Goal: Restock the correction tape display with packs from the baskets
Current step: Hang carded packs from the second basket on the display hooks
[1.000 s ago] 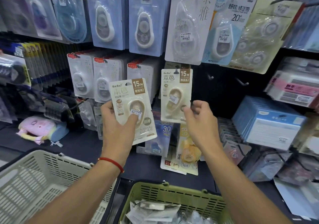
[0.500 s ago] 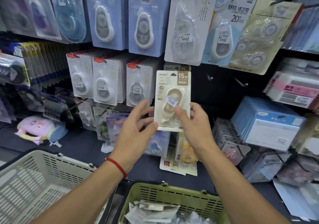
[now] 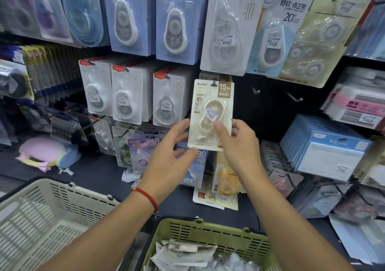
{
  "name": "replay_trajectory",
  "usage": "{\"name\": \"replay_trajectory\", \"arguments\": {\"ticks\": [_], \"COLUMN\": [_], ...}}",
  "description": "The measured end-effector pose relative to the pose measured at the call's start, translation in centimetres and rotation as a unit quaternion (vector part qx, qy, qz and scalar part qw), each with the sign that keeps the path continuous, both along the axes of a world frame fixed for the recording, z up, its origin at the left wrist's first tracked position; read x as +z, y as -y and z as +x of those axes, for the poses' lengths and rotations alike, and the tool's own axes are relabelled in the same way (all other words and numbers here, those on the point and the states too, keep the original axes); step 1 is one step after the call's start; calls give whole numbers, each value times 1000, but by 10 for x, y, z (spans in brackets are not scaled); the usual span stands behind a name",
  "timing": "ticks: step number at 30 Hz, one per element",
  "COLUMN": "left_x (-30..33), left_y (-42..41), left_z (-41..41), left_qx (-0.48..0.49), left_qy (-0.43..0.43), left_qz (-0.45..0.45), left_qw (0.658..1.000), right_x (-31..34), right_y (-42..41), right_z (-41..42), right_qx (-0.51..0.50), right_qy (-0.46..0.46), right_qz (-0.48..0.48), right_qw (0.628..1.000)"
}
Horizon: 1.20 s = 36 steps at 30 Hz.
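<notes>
Head view shows the right hand [image 3: 237, 145] with its thumb pressed on the front of the cream correction tape pack [image 3: 211, 114] and the fingers curled behind its right edge, so it pinches the pack. The left hand [image 3: 170, 154] is spread, fingers apart, fingertips touching the pack's lower left edge. The pack hangs on a black hook at the display wall [image 3: 270, 103]; it is cream with a brown "15M" label and a small price sticker on the blister. One second ago the left hand held a second such pack; now it holds none. Below stand a white basket [image 3: 41, 218] and a green basket [image 3: 208, 235] with wrapped packs inside.
</notes>
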<state>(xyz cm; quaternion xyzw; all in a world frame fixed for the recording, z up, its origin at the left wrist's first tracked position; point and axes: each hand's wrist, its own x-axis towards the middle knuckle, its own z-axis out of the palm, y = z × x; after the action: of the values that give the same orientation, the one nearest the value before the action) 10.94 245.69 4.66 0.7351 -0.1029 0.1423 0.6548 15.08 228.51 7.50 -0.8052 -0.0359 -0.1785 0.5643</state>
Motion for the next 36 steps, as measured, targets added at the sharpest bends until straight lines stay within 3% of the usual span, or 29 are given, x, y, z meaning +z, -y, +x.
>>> {"name": "replay_trajectory", "arguments": {"ticks": [2, 4, 7, 11, 17, 20, 24, 27, 34, 36], "left_x": [-2, -3, -3, -5, -11, -15, -17, -18, -36, -51], "left_y": [-3, -5, -8, -19, -25, -25, -25, -22, -26, -29], "left_z": [7, 16, 28, 45, 62, 68, 72, 71, 51, 39], "left_qx": [67, 123, 143, 132, 132, 122, 121, 131, 94, 42], "left_qy": [2, 19, 42, 72, 74, 68, 61, 65, 74, 60], "left_qz": [100, 164, 246, 311, 333, 342, 350, 358, 424, 479], "left_qw": [993, 979, 958, 938, 931, 929, 927, 922, 898, 875], "right_x": [-11, -22, -26, -22, -21, -21, -30, -36, -52, -68], "right_y": [4, 6, 2, -9, -17, -15, -15, -17, 17, 37], "right_z": [3, 2, 12, 54, 101, 120, 132, 127, 62, 27], "right_qx": [-50, -84, -13, 19, -67, -62, -58, -61, 5, 36], "right_qy": [-10, 61, 166, 159, 109, 77, 61, 61, 40, -7], "right_qz": [-165, -293, -378, -508, -580, -579, -630, -622, -471, -462], "right_qw": [985, 951, 911, 846, 805, 809, 772, 778, 881, 886]}}
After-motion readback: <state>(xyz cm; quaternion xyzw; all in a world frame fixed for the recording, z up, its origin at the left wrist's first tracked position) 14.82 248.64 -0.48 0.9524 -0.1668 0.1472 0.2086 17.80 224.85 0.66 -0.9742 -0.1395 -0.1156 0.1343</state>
